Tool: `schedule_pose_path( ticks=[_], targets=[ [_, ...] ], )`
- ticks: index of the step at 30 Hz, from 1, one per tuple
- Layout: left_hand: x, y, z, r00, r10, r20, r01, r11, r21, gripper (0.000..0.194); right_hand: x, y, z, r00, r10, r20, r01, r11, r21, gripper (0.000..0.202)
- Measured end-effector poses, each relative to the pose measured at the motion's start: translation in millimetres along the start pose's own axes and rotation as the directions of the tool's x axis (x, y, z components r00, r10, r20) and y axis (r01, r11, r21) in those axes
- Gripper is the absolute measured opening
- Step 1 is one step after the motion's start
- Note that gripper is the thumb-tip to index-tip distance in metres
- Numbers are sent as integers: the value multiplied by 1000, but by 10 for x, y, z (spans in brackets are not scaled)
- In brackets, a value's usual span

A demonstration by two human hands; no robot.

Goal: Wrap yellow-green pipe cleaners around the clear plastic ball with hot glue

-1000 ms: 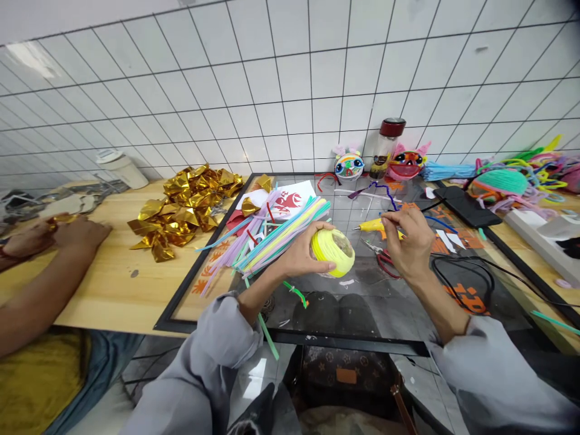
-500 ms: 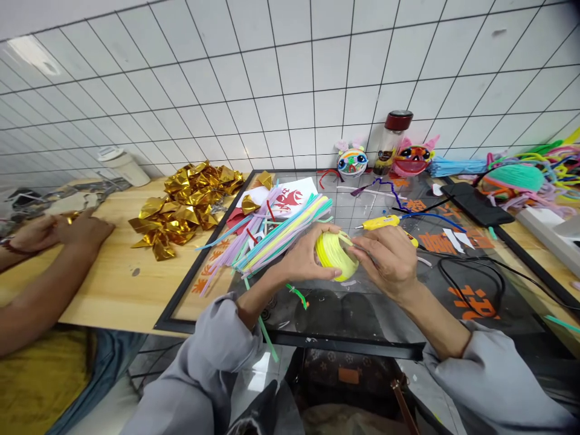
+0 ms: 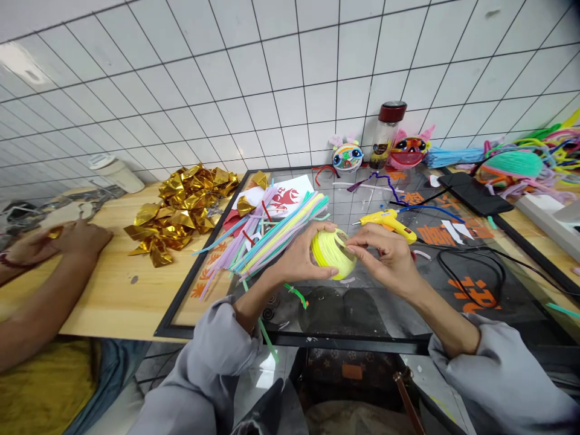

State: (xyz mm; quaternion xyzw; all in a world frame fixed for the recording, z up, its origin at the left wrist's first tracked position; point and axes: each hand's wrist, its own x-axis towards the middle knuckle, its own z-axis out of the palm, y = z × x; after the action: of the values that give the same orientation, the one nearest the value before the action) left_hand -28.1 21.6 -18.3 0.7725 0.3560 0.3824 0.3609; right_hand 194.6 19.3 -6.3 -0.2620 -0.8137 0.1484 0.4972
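Note:
A round yellow ball (image 3: 327,252), wound in rows of what look like fuzzy pipe cleaners, is held above the glass-topped frame. My left hand (image 3: 302,257) wraps its left side, thumb below and fingers over the top. At the ball's upper right, my right hand (image 3: 385,254) pinches the pale yellow end of a pipe cleaner (image 3: 341,238) between thumb and forefinger. Just behind that hand lies a yellow glue gun (image 3: 387,222), its nozzle pointing left. Beside my left hand is a bundle of pastel pipe cleaners (image 3: 281,232).
Gold foil pieces (image 3: 181,208) are heaped on the wooden table (image 3: 113,302). At left, another person's hands (image 3: 75,241) hold a small gold piece. Two decorated round animal heads, one white (image 3: 347,157), flank a bottle (image 3: 385,136). A black cord (image 3: 471,251), phone (image 3: 475,192) and yarn-like bundle (image 3: 514,169) lie right.
My right fingers have shifted slightly and opened out while pinching the strip. More of the glue gun shows behind my right hand. The view has tilted a little.

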Motion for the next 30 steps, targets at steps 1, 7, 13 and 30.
schedule_pose_path(
  ticks=[1,7,13,30],
  targets=[
    [-2,-2,-2,1000,2,4,-2,1000,-4,75,-4,8,4,1000,6,9,-6,1000,10,8],
    [-19,-22,-10,1000,4,15,-3,999,-51,74,-4,34,22,999,-26,34,25,999,32,8],
    [-19,-38,-16,1000,8,18,-7,997,-70,74,7,65,16,990,-129,56,131,991,-27,11],
    [-15,-26,-27,998,29,47,-27,999,-34,72,28,55,3,978,-190,88,195,979,-63,9]
  ],
)
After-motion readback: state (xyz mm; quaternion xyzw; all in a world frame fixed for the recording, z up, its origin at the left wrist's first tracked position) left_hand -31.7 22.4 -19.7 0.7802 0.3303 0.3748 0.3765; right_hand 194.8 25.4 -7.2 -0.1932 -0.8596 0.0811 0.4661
